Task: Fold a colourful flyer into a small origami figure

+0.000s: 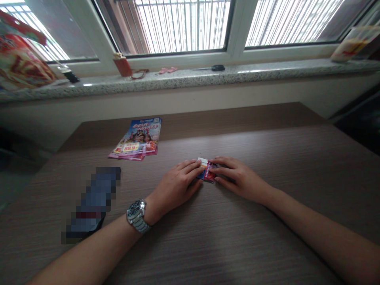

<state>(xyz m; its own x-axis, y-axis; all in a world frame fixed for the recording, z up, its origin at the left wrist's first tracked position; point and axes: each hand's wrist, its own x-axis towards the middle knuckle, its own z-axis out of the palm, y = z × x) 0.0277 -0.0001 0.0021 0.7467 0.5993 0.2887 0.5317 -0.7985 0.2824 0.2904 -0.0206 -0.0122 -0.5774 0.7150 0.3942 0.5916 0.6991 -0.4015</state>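
A small folded leaflet [207, 171] with red, blue and white printing lies on the table between my hands. My left hand [185, 177], with a silver watch [137, 215] at its wrist, holds the leaflet's left side under closed fingers. From the right, my right hand [234, 174] grips the opposite edge with bent fingers, its thumb low at the near corner. The fingertips of both hands cover parts of the paper. Further back on the left rests a stack of printed leaflets [139, 138], slightly fanned at the bottom.
A blurred-out dark phone-like object [95, 202] lies left of my left forearm on the wooden table [237, 237]. Along the stone windowsill [184, 79] are scissors [218, 68], a red-brown case with a cord [122, 65], pink pieces [168, 70] and a colourful package [23, 59].
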